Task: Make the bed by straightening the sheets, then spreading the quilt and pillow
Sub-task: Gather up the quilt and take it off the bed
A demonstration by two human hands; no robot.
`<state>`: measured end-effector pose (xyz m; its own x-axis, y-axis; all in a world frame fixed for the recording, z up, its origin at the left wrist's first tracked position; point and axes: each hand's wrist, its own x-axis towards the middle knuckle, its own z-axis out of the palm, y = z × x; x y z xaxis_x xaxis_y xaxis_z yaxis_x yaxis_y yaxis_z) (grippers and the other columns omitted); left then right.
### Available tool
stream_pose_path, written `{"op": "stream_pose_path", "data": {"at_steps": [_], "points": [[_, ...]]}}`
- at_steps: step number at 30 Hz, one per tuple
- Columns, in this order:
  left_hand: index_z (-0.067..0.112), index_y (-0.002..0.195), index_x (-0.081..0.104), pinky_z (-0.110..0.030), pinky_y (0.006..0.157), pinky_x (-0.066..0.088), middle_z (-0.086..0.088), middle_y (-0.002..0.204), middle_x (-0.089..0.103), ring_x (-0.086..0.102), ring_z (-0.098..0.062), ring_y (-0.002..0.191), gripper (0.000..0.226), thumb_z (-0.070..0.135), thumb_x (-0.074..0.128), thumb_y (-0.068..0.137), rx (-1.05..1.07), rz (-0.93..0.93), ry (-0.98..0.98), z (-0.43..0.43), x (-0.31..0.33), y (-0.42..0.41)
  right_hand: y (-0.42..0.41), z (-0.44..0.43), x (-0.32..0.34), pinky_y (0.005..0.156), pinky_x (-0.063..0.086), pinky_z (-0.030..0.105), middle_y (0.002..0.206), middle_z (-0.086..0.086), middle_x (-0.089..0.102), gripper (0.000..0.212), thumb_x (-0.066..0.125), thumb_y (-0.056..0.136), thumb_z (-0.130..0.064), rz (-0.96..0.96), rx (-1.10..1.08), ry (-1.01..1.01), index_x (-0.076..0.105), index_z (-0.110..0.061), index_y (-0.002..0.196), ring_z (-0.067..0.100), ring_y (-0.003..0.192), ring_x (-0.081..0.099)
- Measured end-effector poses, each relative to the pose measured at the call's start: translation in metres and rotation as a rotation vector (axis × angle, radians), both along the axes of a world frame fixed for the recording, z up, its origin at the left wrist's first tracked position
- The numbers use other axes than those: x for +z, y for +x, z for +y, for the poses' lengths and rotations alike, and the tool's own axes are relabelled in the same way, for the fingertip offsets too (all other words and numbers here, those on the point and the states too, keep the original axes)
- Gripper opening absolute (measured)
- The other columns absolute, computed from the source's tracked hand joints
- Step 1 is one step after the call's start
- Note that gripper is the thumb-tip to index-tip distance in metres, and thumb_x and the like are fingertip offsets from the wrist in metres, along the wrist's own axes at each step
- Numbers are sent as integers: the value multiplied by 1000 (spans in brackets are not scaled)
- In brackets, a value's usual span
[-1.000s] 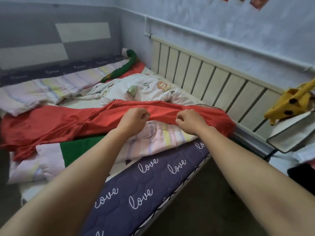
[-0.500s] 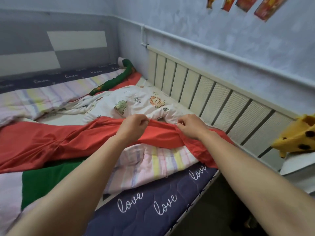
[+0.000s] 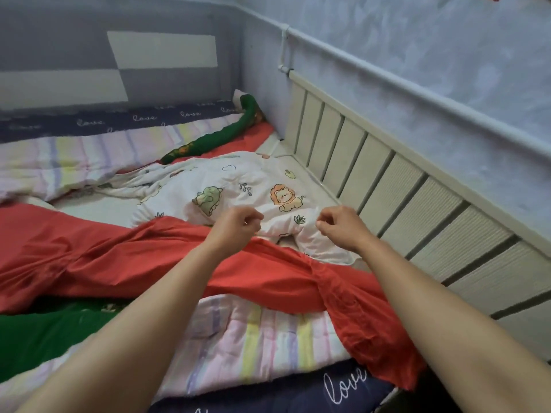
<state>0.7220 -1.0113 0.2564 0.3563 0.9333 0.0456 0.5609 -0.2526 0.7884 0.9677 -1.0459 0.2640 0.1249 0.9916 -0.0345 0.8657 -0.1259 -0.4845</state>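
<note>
Both forearms reach forward side by side from the bottom of the view, bare, and rise towards the middle of the bed. The left hand [image 3: 235,228] and the right hand [image 3: 340,226] hang level with each other and a little apart, knuckles up and wrists slightly bent. On each hand the fingers are curled in towards the thumb, and no cloth shows between them, so both look closed on nothing. They hover over the near edge of the white quilt [image 3: 238,186], printed with a lion and a small green animal, which lies rumpled in the far right part of the bed beside the slatted side panel [image 3: 402,204]. Just under the wrists a red sheet [image 3: 268,278] runs across the bed from the left edge to the near right corner, bunched and twisted, with its end drooping over the mattress [image 3: 328,391], which is navy with "love" written on it. Below the red sheet lies a pastel striped pad [image 3: 253,338], and a green cloth [image 3: 44,332] sits at the left. A long green roll [image 3: 214,138] lies along the far corner, near the grey padded headboard [image 3: 149,55].
</note>
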Motion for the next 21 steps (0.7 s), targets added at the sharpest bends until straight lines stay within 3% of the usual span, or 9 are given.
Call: {"op": "stream_pose_path", "data": {"at_steps": [3,7,10,13,17,21], "points": [[6,107,69,-31,79,49,-11,92,71,64,-24,82,19,7,58,91,104,-60,-78,45,-29,42,34,66,-31,78,50,34,88,6,68,10,65,81,-19,66,43,-39,70,-15,89,24,85,62],[5,121,63,-24,83,46,-8,112,66,57,-13,92,29,13,57,93,200,-64,-175,104,-81,94,73,145,-90,95,45,36,126,9,58,54,73,78,-28,90,107,-151,54,-15,127,25,112,56],[9,133,53,-35,89,51,-9,126,60,59,-20,107,40,18,57,94,298,-139,-306,144,-125,124,93,196,-135,105,36,37,145,11,39,85,76,74,-35,79,112,-202,32,-18,145,29,132,40],[13,145,37,-43,102,45,-10,141,48,52,-23,121,57,24,58,93,349,-158,-414,173,-166,145,107,232,-177,114,24,47,158,9,15,111,79,69,-49,39,79,-270,11,-22,152,31,144,19],[17,153,10,-44,116,26,-5,159,15,24,-25,144,78,37,56,94,383,-171,-537,208,-219,165,125,271,-234,115,-1,58,160,6,-20,129,74,62,-68,-5,4,-407,-14,-36,151,31,147,-13],[27,152,-9,-46,119,10,-10,158,-20,-6,-31,148,87,46,52,94,491,-66,-654,238,-268,178,138,301,-280,114,-4,63,154,9,-34,135,73,56,-75,33,-63,-468,-24,-44,145,36,145,-19]]}}
